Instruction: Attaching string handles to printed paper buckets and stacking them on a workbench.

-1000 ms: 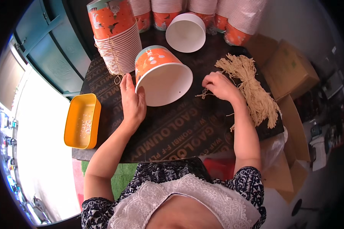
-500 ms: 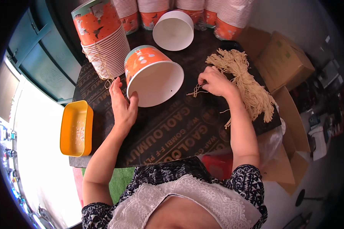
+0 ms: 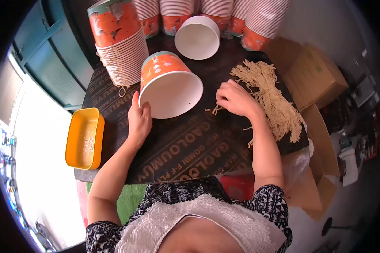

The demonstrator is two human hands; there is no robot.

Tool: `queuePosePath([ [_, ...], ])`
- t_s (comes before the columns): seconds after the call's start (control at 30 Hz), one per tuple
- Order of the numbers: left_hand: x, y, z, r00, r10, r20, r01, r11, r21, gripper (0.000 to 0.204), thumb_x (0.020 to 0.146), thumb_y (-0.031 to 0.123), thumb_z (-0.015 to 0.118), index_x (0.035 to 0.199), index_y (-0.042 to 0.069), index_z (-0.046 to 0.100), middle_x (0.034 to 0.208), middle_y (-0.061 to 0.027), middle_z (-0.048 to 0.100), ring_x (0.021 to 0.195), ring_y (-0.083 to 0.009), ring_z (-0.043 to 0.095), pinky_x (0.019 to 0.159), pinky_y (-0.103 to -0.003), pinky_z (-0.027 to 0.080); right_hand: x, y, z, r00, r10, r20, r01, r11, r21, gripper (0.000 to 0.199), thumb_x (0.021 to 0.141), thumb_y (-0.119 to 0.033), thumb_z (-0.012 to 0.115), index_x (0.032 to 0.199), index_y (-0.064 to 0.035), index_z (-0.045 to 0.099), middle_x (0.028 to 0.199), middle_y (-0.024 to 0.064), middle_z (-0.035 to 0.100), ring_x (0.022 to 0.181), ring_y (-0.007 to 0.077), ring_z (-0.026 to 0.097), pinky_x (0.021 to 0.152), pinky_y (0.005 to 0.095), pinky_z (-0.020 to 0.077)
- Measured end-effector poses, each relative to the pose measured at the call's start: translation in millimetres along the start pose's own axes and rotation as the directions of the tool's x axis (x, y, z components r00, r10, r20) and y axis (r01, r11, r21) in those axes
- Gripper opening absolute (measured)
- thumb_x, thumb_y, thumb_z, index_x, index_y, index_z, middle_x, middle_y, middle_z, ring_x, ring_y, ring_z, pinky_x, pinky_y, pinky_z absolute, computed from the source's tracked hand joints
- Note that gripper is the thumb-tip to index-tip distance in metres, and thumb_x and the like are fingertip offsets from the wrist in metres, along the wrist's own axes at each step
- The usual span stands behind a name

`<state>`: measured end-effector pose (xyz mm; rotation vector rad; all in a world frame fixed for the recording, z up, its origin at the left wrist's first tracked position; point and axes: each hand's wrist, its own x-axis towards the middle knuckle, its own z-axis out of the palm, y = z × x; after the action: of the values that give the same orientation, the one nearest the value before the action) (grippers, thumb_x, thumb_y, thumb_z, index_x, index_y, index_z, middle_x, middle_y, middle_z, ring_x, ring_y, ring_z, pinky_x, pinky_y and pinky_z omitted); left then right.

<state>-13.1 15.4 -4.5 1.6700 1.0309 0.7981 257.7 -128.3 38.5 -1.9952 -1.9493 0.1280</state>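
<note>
While the left hand (image 3: 139,121) is pinching the cup (image 3: 171,93) between thumb and fingers, likely to steady it, the right hand (image 3: 238,99) is clasping cords (image 3: 214,110), ends poking out left of its fingertips; the bundle (image 3: 268,90) is lying just right, presumably within reach

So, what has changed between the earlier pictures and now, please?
The left hand drew its fingers closer to the orange bucket, thumb inside. The right hand turned slightly; less of the loose strands shows. Nothing was visibly let go. Bucket, yellow tub and string bundle stayed.
</note>
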Motion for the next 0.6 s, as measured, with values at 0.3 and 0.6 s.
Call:
queuePosePath([
  [0.3, -8, 8, 3, 1.0, 0.018, -0.022, -0.022, 0.979, -0.203, 0.039, 0.098, 0.016, 0.039, 0.135, 0.006, 0.034, 0.073, -0.0067, 0.053, 0.042, -0.0104, 0.046, 0.034, -0.023, 0.037, 2, -49, 9, 0.97, -0.243, 0.02, 0.227, 0.928, 0.295, 0.01, 0.08, -0.011, 0.064, 0.08, -0.0017, 0.061, 0.075, 0.0135, 0.064, 0.071, 0.0303, 0.063, 0.065, 0.0376, 0.0489],
  [0.6, -3, 0, -5, 0.938, 0.28, -0.207, -0.249, 0.955, 0.162, 0.075, 0.084, 0.025, 0.064, 0.14, -0.007, 0.027, 0.088, -0.01, 0.055, 0.069, -0.0169, 0.056, 0.067, -0.03, 0.047, 3, -93, 33, 0.994, -0.041, -0.103, 0.107, 0.603, 0.79, 0.006, 0.089, -0.004, 0.064, 0.084, -0.0013, 0.061, 0.067, -0.0085, 0.05, 0.06, -0.0015, 0.041, 0.052, 0.0172, 0.0336],
])
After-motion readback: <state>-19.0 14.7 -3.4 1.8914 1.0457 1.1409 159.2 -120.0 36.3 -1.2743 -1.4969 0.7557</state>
